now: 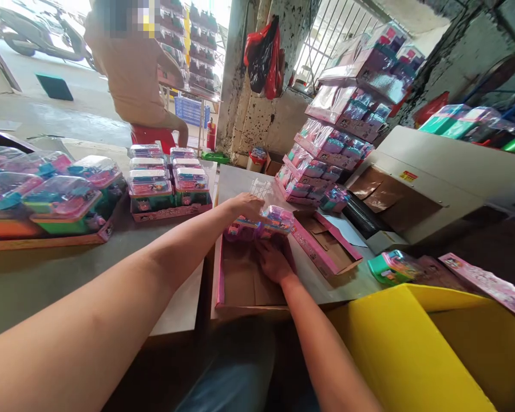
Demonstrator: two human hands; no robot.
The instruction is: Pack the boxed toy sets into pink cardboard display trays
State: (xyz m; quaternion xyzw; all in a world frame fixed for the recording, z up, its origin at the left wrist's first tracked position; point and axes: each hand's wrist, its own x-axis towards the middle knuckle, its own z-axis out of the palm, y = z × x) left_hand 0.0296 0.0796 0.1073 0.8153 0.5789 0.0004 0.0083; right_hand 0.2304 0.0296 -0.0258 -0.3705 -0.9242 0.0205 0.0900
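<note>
My left hand rests on top of a pink and purple toy set in a clear plastic case, fingers curved over its far edge. My right hand is under and in front of the same case, fingers curled against its near side. The case sits in the far end of an open cardboard tray with a pink rim on the grey table.
Trays of packed toy cases stand on the left. A leaning stack of pink boxes stands at the right, with an open pink box and a grey machine. A yellow bin is near right. A person stands beyond.
</note>
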